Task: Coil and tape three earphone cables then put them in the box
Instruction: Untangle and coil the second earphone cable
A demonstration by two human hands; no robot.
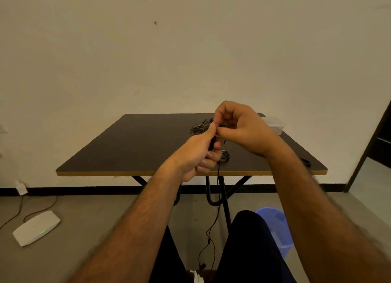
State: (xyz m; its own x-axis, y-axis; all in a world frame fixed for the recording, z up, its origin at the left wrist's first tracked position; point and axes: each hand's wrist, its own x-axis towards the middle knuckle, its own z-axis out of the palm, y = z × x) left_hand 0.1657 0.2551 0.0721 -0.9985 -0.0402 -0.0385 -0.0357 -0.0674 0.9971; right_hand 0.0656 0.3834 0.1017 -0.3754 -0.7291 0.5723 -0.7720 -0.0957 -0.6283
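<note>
A dark table point(131, 147) with a yellow edge stands against a pale wall; a white router point(36, 227) lies on the grey floor, a blue bin point(277, 227) beside the table's legs. Above the near edge, the left hand point(196, 153) grips a black earphone cable point(214, 223) with curled fingers, its tail dangling floorward. The right hand point(239, 126) pinches the same cable. More tangled cables point(200, 127) lie near the far edge, a clear box point(275, 124) at the far right corner.

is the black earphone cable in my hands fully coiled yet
No. The black earphone cable hangs loose past the dark table's edge toward the floor, below the left hand and right hand.
</note>
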